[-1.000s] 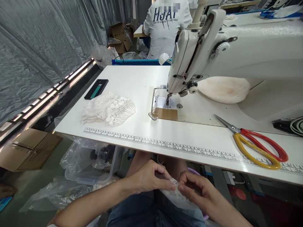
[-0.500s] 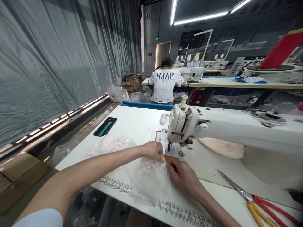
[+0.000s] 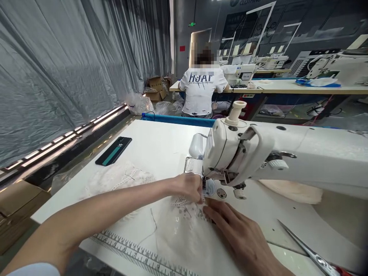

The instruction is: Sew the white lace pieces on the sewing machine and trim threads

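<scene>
White sheer lace fabric lies on the sewing table, its upper edge close to the needle area of a white sewing machine. My left hand is closed on the lace just left of the presser foot, fingertips pointing down. From the right, my right hand reaches the same edge, with its bent fingers together on the fabric; the fingertips are partly hidden. Another lace piece spreads beyond my left forearm. Loose dark threads lie on the fabric.
A black phone with a green stripe lies at the table's far left. Scissors rest at the lower right. Pale fabric sits behind the machine arm. Printed ruler markings run along the front edge. A person sits ahead at another table.
The view has moved closer and tilted down. My right hand has gone from a pinch to a flatter hold, palm down. My left hand stays on the lace by the needle.
</scene>
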The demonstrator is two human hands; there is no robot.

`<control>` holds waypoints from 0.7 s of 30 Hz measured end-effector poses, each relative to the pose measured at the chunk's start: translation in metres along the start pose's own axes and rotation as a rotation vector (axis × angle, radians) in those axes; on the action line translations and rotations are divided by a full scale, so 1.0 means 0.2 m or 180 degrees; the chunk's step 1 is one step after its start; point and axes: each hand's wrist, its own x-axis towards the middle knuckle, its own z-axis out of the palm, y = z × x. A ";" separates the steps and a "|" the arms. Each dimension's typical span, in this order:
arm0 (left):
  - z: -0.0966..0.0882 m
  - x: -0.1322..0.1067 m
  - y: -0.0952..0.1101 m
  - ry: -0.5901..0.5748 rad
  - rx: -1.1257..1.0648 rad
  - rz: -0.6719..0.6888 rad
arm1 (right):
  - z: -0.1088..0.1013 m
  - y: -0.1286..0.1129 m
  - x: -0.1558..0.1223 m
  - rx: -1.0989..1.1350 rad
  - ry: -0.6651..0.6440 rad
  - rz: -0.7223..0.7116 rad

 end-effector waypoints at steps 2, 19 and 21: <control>0.00 0.00 0.00 -0.0017 0.0033 0.0008 | 0.01 0.00 0.00 -0.0044 -0.0042 -0.0006; -0.03 0.02 0.03 -0.0045 0.0427 -0.0038 | 0.00 0.02 0.00 -0.0307 -0.0144 -0.0526; -0.04 0.03 0.03 -0.0002 0.0504 -0.0047 | 0.01 0.03 -0.02 -0.0314 -0.0264 -0.0525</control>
